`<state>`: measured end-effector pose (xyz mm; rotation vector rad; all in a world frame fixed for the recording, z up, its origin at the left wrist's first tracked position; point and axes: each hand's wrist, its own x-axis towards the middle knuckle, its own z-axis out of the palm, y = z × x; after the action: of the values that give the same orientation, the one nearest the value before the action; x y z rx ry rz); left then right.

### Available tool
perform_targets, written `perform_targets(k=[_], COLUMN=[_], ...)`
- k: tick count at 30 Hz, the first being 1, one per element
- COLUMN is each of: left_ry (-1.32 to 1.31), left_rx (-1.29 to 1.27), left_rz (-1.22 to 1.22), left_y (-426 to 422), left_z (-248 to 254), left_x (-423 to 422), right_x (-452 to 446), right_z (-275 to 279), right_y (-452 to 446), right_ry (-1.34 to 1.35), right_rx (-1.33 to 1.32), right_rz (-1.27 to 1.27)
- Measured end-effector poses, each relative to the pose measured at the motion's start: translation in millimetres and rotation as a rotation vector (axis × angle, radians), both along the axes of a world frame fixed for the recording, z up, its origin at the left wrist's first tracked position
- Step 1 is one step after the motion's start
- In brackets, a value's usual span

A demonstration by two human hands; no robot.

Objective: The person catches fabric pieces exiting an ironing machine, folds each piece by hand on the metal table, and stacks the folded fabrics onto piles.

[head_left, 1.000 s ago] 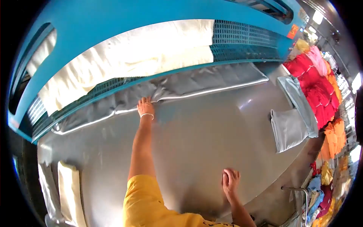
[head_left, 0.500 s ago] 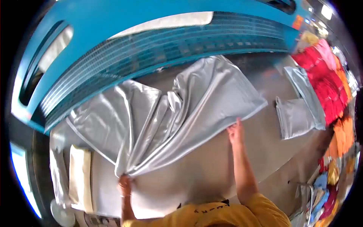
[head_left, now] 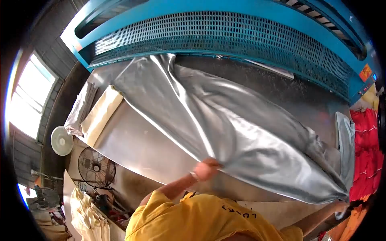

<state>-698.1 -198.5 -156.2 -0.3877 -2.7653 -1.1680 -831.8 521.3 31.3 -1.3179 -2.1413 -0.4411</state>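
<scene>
A large shiny silver-grey fabric sheet point(head_left: 257, 132) stretches across the metal table point(head_left: 140, 148), rippled and creased. My left hand point(head_left: 206, 168) is closed on its near edge around the middle, slightly blurred. Far out to the right, my right hand point(head_left: 341, 207) is closed at the sheet's right corner, where the cloth bunches together; its fingers are partly hidden. The sheet's far left part reaches up to the blue machine. Beside its right end lies a folded grey fabric piece point(head_left: 345, 148), partly covered.
A blue machine point(head_left: 217, 34) with a perforated guard runs along the table's back. A cream folded cloth point(head_left: 105, 112) and a grey cloth bundle point(head_left: 81, 106) lie at the left end. Red fabric piles point(head_left: 366, 156) stand right. Below left are a black fan point(head_left: 96, 166) and a white fan point(head_left: 62, 140).
My right hand has carried the sheet's corner far to the right, spreading the cloth along the table. My left hand now grips mid-edge. The view has turned and shifted.
</scene>
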Motion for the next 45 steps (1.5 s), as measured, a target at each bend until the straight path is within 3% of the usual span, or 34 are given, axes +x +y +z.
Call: perform_targets(k=[1,2,3,5,7,8,9,10,12,13,16,17,18,19,20,22,24,25,26,28,29,30,31,32,33,35,36,38,39,40,41,42,44,45], left_ry=[0.115,0.054,0.135,-0.034,-0.097,-0.251,-0.235,-0.281,0.222,0.444,0.488,0.344,0.254,0.589,0.009,-0.343,-0.296,-0.339,-0.192,0.346,0.311,0.364,0.246,0.083,-0.005,0.053,-0.363,-0.099,-0.131,-0.164,0.017,0.025,0.056,0.088], left_rx=[-0.12,-0.165,-0.069,0.0,0.746,0.851,1.241,0.948,0.969,0.983,1.617,0.657,0.04,0.073,0.171,-0.196,0.127,0.307,0.699,0.736,0.882,0.993,1.461,0.812,0.448,-0.264,-0.146,-0.289,-0.297,-0.305,-0.292,-0.299,-0.298,-0.292], left_rz=[-0.193,-0.366,-0.718,-0.628,-0.528,-0.372,-0.205,0.065,0.46,0.578,0.783,0.998,1.203,1.433,1.704,1.914,1.73,1.708,1.59,1.225,1.273,0.723,0.545,0.469,0.321,-0.033,-0.264,-0.338,-0.314,-0.291,-0.259,-0.201,-0.062,0.057], left_y=[40,88,124,175,176,159,150,110,25,-25,-206,-280,-373,-394,-406,-412,-458,-493,-484,-431,-359,-349,-305,-247,-197,-97,-63,-18,0,16,31,42,62,69], left_z=[9,-33,-64,-9,61,114,120,160,146,122,84,57,-25,-4,29,35,-3,-38,-6,19,80,67,81,93,102,120,140,92,80,72,84,81,73,70], left_x=[-10,-17,-33,-61,-85,-104,-124,-135,-153,-162,-114,-85,-74,-51,-17,4,14,2,-9,-50,-64,-79,-94,-80,-63,-28,-12,35,63,83,96,103,110,107], right_x=[4,-3,-18,-62,-94,-87,-50,-13,24,33,37,46,58,73,92,117,136,142,145,150,150,150,148,147,140,141,146,170,179,179,174,158,134,134], right_z=[-2,21,47,13,-68,-106,-99,-92,-27,-26,-83,-103,-121,-133,-132,-146,-151,-149,-149,-162,-181,-200,-173,-159,-178,-156,-140,-96,-82,-76,-71,-91,-62,-10], right_y=[46,37,-8,-77,-196,-265,-364,-464,-555,-559,-548,-534,-512,-492,-479,-448,-426,-420,-413,-387,-365,-343,-359,-371,-363,-372,-384,-398,-405,-415,-419,-408,-454,-496], right_ry=[0.122,0.246,0.206,0.182,0.023,-0.09,-0.03,-0.022,-0.015,-0.3,-0.235,-0.286,-0.354,-0.42,-0.417,-0.39,-0.311,-0.216,-0.161,-0.048,0.053,0.176,0.094,0.027,-0.073,0.447,0.734,0.915,1.016,1.12,1.22,1.157,1.222,0.932], right_rx=[0.328,0.285,0.029,-0.086,-0.185,-0.2,-0.383,-0.628,-0.609,-0.704,-0.711,-0.48,-0.365,-0.252,-0.347,-0.248,-0.168,-0.302,-0.317,-0.338,-0.648,-0.953,-0.947,-0.801,-0.815,-1.324,-1.564,-1.753,-1.839,-1.88,-1.915,-1.961,-1.959,-1.904], right_rz=[0.083,0.242,0.252,0.518,0.97,1.257,1.596,1.919,2.106,2.159,1.937,1.753,1.635,1.514,1.468,1.388,1.304,1.177,1.043,0.778,0.867,0.9,0.944,1.029,0.867,0.862,0.828,0.897,0.927,0.849,0.769,0.828,0.933,0.849])
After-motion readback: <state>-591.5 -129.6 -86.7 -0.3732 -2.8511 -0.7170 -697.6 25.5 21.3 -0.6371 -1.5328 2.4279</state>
